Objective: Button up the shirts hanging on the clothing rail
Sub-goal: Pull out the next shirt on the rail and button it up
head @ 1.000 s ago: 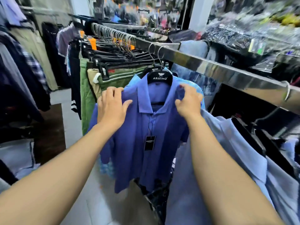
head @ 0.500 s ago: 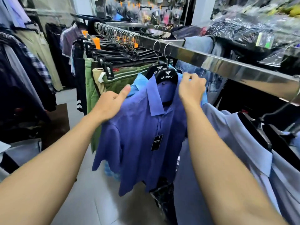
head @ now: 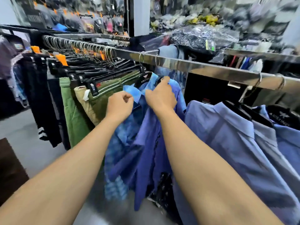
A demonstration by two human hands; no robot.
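The dark blue shirt (head: 151,143) hangs from the shiny rail (head: 203,69). Just under the rail, your right hand (head: 160,96) grips its collar, likely to hold it steady for buttoning. Your left hand (head: 119,105) is beside it, fingers curled; I cannot tell if it pinches cloth.

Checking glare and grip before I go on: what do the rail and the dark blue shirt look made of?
Clothing rail: polished metal, likely chromed steel, with mirror-like reflections.
Dark blue shirt: thin woven cloth, matte, hanging in soft folds; fibre cannot be told.
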